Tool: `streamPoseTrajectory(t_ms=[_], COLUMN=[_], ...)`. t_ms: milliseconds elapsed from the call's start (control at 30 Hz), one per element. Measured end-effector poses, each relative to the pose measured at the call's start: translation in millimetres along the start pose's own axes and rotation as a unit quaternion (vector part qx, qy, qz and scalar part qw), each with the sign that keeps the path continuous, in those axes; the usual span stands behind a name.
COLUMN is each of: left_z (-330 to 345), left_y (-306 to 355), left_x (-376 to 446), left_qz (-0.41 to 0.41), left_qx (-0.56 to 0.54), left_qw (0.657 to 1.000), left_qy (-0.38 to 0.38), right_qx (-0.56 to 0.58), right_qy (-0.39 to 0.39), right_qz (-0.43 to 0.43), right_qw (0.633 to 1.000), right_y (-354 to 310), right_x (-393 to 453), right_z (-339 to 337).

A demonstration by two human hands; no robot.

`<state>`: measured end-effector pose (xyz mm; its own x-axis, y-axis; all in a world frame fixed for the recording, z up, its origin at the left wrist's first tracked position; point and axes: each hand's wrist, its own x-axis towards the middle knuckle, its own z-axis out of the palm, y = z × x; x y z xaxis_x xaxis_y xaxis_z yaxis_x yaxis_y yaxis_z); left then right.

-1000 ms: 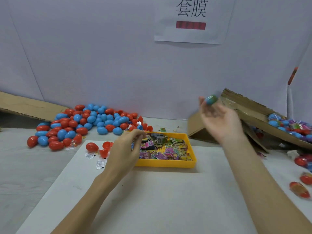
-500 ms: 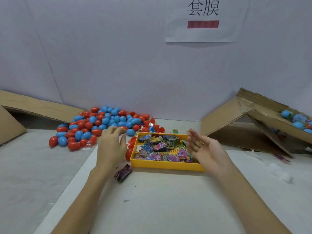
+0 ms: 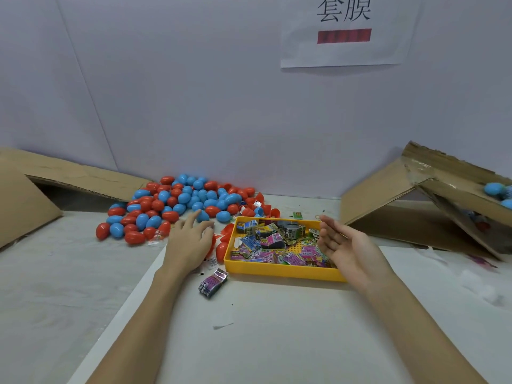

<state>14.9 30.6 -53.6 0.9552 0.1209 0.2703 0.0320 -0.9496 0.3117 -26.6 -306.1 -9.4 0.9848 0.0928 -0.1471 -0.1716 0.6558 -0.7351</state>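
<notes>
A heap of red and blue plastic eggs [image 3: 177,203] lies on the table at the back left. A yellow tray [image 3: 279,268] holds several small printed packets. My left hand [image 3: 188,242] hovers palm down just left of the tray, fingers spread toward the eggs, over loose red egg halves [image 3: 221,249]. It holds nothing that I can see. My right hand [image 3: 343,248] hangs over the tray's right end, palm turned inward, fingers relaxed and empty. One purple packet [image 3: 212,282] lies on the table in front of the tray's left corner.
A cardboard box [image 3: 415,200] lies tipped on the right with a few blue eggs [image 3: 494,188] in it. Another cardboard flap [image 3: 69,176] stands at the back left. A paper sign [image 3: 343,31] hangs on the white wall. Small paper scraps [image 3: 221,325] lie on the table.
My right hand threw a wrapped egg toward the right box, then came back empty over the tray. My left hand dropped a purple packet and moved left toward the eggs. The view shifted left.
</notes>
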Motion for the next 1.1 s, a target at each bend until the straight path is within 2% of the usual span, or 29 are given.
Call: streamPoseTrajectory(t_ms=[133,267,367,433,500,567,667,733,800,833,933,1000,1100], left_z=[-8.6,-21.9,-25.9,-26.1,-29.7,-34.1,-42.0,-48.6,-51.4,-50.0,-40.5,-35.4,-32.5], left_y=[3.9,-1.0,-3.6,-1.5,6.5,18.5,46.7,69.8,93.2,102.9,123.4,131.0,135.5], left_x=[3.2,14.1,17.3,17.5,14.2,9.2,-3.1,-14.0,-26.3,-31.9,-47.9,-56.2,-64.9], left_qz=[-0.044,-0.105,-0.085,-0.069,-0.084,-0.1,-0.093,-0.088,-0.087,-0.085,-0.079,-0.062,-0.032], left_qx=[-0.066,-0.188,-0.193,-0.235,-0.34,-0.449,-0.558,-0.627,-0.685,-0.694,-0.681,-0.682,-0.686], left_qw=[0.997,0.976,0.974,0.967,0.937,0.888,0.825,0.774,0.722,0.714,0.725,0.724,0.721], left_qy=[-0.002,-0.031,-0.087,-0.071,-0.01,0.03,0.023,0.006,-0.033,-0.047,-0.063,-0.08,-0.089], right_qx=[0.002,0.0,0.004,-0.003,-0.016,-0.035,-0.089,-0.171,-0.284,-0.343,-0.484,-0.543,-0.598], right_qy=[-0.002,-0.003,-0.004,-0.004,-0.005,-0.001,0.011,0.02,0.024,0.025,-0.009,-0.049,-0.033], right_qz=[0.002,0.0,-0.001,-0.004,-0.012,-0.027,-0.057,-0.096,-0.17,-0.224,-0.386,-0.437,-0.447], right_qw=[1.0,1.0,1.0,1.0,1.0,0.999,0.994,0.98,0.943,0.912,0.785,0.715,0.665], right_y=[-0.4,0.1,1.2,1.6,1.9,2.9,5.4,9.5,18.1,23.6,40.4,50.2,58.2], right_x=[-0.3,0.3,0.8,0.8,0.5,-0.1,-2.7,-5.8,-12.0,-15.8,-30.7,-37.3,-43.0], right_z=[0.0,-1.3,-3.1,-3.4,-2.7,-1.4,2.8,6.9,12.5,16.1,30.2,39.2,46.4])
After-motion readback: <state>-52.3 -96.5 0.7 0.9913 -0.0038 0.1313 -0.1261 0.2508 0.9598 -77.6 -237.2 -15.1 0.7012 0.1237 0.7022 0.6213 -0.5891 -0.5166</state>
